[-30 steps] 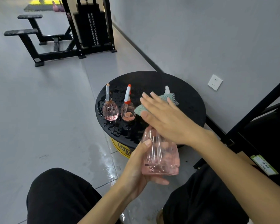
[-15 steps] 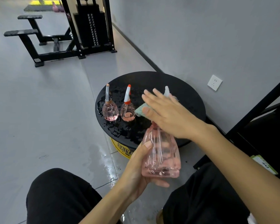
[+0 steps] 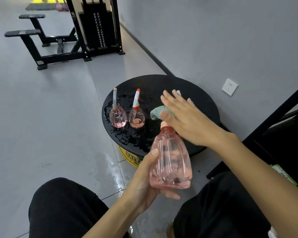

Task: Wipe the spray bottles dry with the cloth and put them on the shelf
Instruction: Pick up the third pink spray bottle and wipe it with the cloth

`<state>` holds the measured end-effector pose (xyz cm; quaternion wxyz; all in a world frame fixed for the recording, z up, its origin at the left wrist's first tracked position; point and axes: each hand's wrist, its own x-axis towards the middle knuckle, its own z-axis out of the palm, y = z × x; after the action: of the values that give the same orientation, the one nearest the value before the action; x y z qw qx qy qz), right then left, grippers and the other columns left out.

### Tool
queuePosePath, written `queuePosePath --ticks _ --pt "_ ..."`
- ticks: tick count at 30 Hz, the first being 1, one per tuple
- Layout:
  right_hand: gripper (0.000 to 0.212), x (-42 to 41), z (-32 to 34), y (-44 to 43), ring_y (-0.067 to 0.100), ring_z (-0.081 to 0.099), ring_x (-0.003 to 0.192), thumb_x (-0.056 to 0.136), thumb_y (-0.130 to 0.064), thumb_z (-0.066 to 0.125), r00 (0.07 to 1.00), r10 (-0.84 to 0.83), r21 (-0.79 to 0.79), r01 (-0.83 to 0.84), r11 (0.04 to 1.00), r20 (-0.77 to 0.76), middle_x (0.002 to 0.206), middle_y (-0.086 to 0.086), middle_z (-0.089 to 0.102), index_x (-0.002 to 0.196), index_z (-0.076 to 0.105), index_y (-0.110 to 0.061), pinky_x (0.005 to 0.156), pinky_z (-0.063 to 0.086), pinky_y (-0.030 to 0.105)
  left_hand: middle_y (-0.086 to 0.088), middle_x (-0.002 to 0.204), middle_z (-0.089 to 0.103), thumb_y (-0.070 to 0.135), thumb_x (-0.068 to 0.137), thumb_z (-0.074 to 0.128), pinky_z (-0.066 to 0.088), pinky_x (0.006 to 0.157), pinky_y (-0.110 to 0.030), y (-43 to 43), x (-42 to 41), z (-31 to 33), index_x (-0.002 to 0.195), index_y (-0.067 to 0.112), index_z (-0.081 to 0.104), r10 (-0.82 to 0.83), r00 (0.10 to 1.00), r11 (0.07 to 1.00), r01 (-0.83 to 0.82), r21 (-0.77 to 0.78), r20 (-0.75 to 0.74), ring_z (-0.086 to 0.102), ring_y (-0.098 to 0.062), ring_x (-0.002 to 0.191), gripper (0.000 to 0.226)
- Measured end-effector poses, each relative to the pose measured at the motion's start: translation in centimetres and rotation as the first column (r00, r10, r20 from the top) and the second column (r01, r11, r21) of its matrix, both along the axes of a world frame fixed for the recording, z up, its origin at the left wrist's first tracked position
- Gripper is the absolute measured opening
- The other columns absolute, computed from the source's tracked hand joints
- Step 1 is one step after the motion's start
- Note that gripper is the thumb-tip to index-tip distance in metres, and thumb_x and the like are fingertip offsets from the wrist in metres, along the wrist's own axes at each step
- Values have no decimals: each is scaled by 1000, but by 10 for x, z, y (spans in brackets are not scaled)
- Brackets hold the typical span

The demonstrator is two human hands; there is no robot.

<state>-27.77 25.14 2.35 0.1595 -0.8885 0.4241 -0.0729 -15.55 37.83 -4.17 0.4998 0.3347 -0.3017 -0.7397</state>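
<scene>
The left hand (image 3: pixel 144 182) curls its fingers round the base of a pink spray bottle (image 3: pixel 170 162), steadying it. Just above that grip, the right hand (image 3: pixel 187 121), fingers straight and spread, presses a green cloth (image 3: pixel 157 112) over the nozzle, apparently drying it. Beyond both hands, two smaller spray bottles (image 3: pixel 118 115) stand on a wet round table (image 3: pixel 205 103).

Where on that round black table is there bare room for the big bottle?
The far arc of the round black tabletop, behind the two small spray bottles, is bare; so is its right edge beyond the right hand. The left front is crowded: those bottles stand in water drops, the green cloth beside them.
</scene>
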Motion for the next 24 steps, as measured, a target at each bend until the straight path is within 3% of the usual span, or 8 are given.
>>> queuePosePath --ticks 2,4,7,10,12,14,24 --pt "88 1 -3 -1 3 -16 146 80 -71 2 1000 1 -23 -1 1000 -1 162 -11 -6 155 4 -23 119 -9 36 -3 95 75 54 83 41 58 49 -32 0 1 0 95 42 75 0 1000 1000 0 -1 12 72 -23 75 38" --pt "88 0 -7 8 1 -18 145 79 -71 1 999 33 2 -33 999 14 161 -13 -10 154 0 -25 117 -11 32 -5 102 74 60 78 57 59 50 -33 -2 3 0 103 40 72 9 1000 1000 -10 -17 -16 72 -24 79 35" --pt "86 -2 -13 28 -6 -20 142 80 -72 3 991 87 94 -97 991 101 159 -18 -14 153 -5 -29 119 -10 29 -6 110 71 65 63 74 59 49 -35 -5 9 1 114 46 64 43 998 997 -46 -58 -49 72 -27 82 56" --pt "81 -6 -16 28 -9 -19 141 83 -70 5 990 75 93 -86 992 116 159 -20 -14 153 -4 -30 120 -8 30 -5 110 71 58 66 71 59 48 -35 -5 9 0 110 46 66 32 999 998 -34 -54 -40 72 -26 82 46" --pt "81 -5 -14 18 -7 -19 142 84 -69 4 991 34 73 -44 996 131 159 -19 -12 154 -1 -29 120 -7 31 -4 103 73 55 72 58 59 48 -34 -5 6 0 99 44 72 16 1000 1000 -17 -24 -24 72 -25 77 32" --pt "84 -3 -10 7 -3 -19 143 82 -70 3 989 -12 66 2 998 147 160 -16 -9 154 3 -27 121 -7 35 -4 95 75 54 74 53 58 48 -34 -4 2 -1 94 40 75 -5 1000 1000 5 0 -12 73 -23 74 32" --pt "85 -6 -17 31 -9 -18 142 80 -74 1 989 67 106 -81 991 136 159 -20 -11 154 -1 -31 119 -10 30 -5 106 73 58 68 67 59 47 -34 -5 8 0 104 42 71 28 1000 999 -28 -36 -2 72 -25 80 40"
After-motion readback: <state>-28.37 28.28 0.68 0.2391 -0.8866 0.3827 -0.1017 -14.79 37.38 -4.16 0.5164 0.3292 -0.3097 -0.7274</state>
